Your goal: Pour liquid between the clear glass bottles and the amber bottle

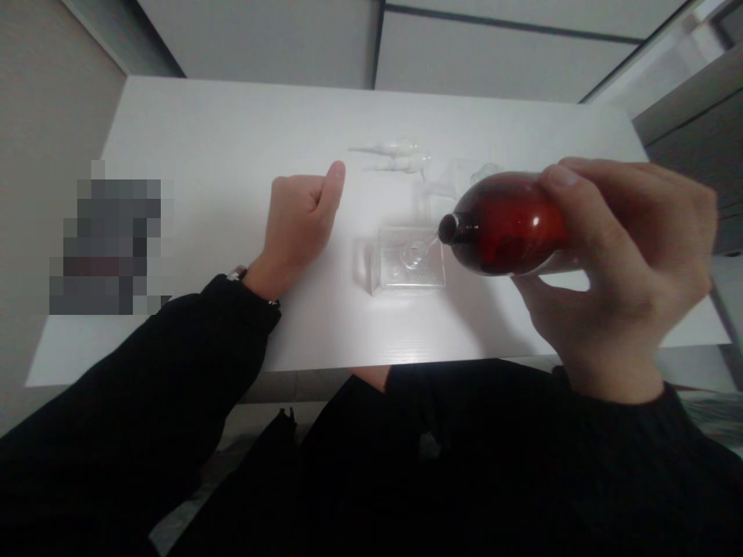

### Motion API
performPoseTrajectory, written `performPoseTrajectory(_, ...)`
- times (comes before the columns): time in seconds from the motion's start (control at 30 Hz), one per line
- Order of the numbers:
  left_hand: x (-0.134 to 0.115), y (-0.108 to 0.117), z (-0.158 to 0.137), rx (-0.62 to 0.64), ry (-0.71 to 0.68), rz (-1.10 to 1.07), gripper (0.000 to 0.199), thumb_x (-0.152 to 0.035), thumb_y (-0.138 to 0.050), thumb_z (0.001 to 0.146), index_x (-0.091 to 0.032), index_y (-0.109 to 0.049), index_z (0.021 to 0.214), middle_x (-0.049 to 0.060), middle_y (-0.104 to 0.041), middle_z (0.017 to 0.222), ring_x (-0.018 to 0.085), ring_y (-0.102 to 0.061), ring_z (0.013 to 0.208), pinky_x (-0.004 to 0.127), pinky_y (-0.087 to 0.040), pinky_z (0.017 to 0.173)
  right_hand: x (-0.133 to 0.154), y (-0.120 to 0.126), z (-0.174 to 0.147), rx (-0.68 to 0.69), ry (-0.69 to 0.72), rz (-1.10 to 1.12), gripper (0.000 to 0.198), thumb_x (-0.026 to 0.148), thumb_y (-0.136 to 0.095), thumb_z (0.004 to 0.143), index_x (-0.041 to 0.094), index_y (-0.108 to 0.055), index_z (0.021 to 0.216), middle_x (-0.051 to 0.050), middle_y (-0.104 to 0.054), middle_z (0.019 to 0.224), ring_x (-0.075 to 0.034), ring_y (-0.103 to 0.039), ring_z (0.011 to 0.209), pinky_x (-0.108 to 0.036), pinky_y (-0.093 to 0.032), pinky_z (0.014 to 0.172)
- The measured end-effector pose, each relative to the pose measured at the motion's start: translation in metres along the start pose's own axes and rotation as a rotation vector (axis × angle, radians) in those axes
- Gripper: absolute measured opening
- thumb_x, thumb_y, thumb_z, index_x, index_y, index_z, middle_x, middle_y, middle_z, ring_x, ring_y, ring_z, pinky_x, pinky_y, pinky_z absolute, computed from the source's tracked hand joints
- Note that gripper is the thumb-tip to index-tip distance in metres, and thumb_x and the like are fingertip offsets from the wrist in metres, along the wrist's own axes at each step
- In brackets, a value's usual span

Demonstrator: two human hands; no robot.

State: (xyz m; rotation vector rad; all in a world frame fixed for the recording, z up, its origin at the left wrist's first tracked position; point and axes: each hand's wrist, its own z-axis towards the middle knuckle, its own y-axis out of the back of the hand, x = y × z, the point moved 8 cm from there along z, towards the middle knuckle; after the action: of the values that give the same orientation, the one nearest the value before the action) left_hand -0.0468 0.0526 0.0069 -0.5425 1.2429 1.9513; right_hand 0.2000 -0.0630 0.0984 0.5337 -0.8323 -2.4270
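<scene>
My right hand (632, 247) is wrapped round a brown glass bottle (505, 220), tipped so its uncapped mouth points left and down. A thin clear stream runs from the mouth into a small transparent rectangular container (400, 277) on the table, and ripples show where it lands. To the left of the container, my left hand (299, 220) is closed in a fist with the thumb on top. Whatever the left fingers may hold is hidden.
Two clear droppers or pipettes (392, 161) lie on the white table (220, 139) behind the container. More transparent pieces (458, 178) sit partly behind the bottle. A pixelated dark object (104, 247) is at the left. Cabinet panels (279, 39) stand beyond the far edge.
</scene>
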Motion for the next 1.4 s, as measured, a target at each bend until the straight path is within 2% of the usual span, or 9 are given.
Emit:
performPoseTrajectory(0.17, 0.0021, -0.0002, -0.0006, 0.006, 0.028, -0.009, 0.065, -0.046, -0.045, 0.108, -0.025, -0.027, 0.049, -0.003, -0.017, 0.055, 0.014, -0.017, 0.054, 0.041, -0.015, 0.066, -0.0003, -0.0014, -0.0007, -0.016, 0.010, 0.002, 0.052, 0.018, -0.066, 0.092, 0.016, -0.063, 0.144, -0.015, -0.072, 0.130, -0.031, -0.071, 0.119, -0.050, -0.059, 0.097)
performPoseTrajectory(0.53, 0.0002, -0.0006, -0.0004, 0.010, 0.012, 0.012, 0.067, -0.046, -0.041, 0.109, -0.024, -0.026, 0.048, -0.003, -0.015, 0.056, 0.012, -0.018, 0.052, 0.039, -0.015, 0.062, -0.0026, -0.0016, -0.0015, -0.038, -0.021, -0.015, 0.051, 0.021, -0.060, 0.097, 0.025, -0.060, 0.148, -0.009, -0.072, 0.130, -0.027, -0.071, 0.118, -0.049, -0.059, 0.097)
performPoseTrajectory(0.73, -0.0001, 0.0009, -0.0020, 0.014, 0.050, -0.009, 0.064, -0.039, -0.047, 0.108, -0.023, -0.026, 0.049, -0.003, -0.017, 0.056, 0.013, -0.019, 0.053, 0.040, -0.015, 0.066, -0.0033, -0.0021, -0.0017, -0.043, -0.022, -0.002, 0.051, 0.022, -0.062, 0.096, 0.025, -0.061, 0.147, -0.009, -0.072, 0.130, -0.028, -0.071, 0.119, -0.049, -0.059, 0.097)
performPoseTrajectory(1.03, 0.0020, -0.0009, 0.0005, 0.018, -0.014, 0.034, 0.068, -0.058, -0.034, 0.108, -0.024, -0.024, 0.050, -0.002, -0.018, 0.054, 0.012, -0.017, 0.053, 0.041, -0.015, 0.061, -0.0024, -0.0020, -0.0019, -0.048, -0.021, -0.018, 0.058, 0.020, -0.068, 0.091, 0.025, -0.060, 0.148, -0.010, -0.072, 0.131, -0.029, -0.071, 0.120, -0.049, -0.060, 0.097)
performPoseTrajectory(1.3, 0.0001, 0.0014, -0.0020, 0.027, 0.011, -0.005, 0.067, -0.052, -0.041, 0.109, -0.024, -0.021, 0.052, -0.003, -0.018, 0.054, 0.013, -0.018, 0.052, 0.041, -0.015, 0.061, -0.0024, -0.0017, -0.0011, -0.031, -0.025, -0.017, 0.061, 0.018, -0.069, 0.088, 0.026, -0.060, 0.148, -0.010, -0.072, 0.131, -0.030, -0.072, 0.120, -0.050, -0.061, 0.098)
performPoseTrajectory(1.4, 0.0000, 0.0016, -0.0019, 0.034, 0.020, -0.019, 0.067, -0.056, -0.041, 0.109, -0.024, -0.020, 0.053, -0.003, -0.018, 0.053, 0.012, -0.018, 0.051, 0.042, -0.015, 0.061, -0.0016, -0.0021, -0.0001, -0.016, -0.022, -0.026, 0.060, 0.018, -0.070, 0.088, 0.025, -0.061, 0.147, -0.011, -0.073, 0.131, -0.030, -0.072, 0.119, -0.049, -0.062, 0.098)
